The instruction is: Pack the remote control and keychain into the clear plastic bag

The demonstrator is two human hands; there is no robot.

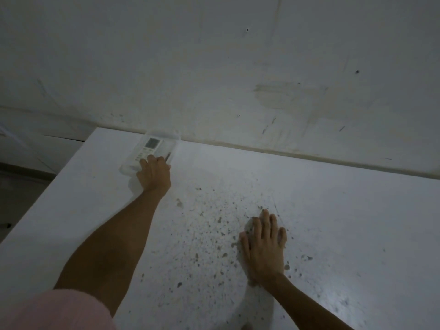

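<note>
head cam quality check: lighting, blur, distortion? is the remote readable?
Head view: dim, flat light, grainy; the wall-table line bows from the wide lens. Remote shows its screen but the buttons are soft and unreadable, under a clear wrap, apparently the bag. Left hand rests on it; right hand is flat on the speckled table. No glare.

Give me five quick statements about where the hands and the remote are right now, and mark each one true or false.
1. The left hand rests on the remote control. True.
2. The right hand holds a keychain. False: it lies flat on the table, fingers spread.
3. The remote control sits near the table's far edge, by the wall. True.
4. The remote's display faces down. False: its screen and buttons face up.
5. The table top is spotless. False: dark specks cover its middle.
</note>
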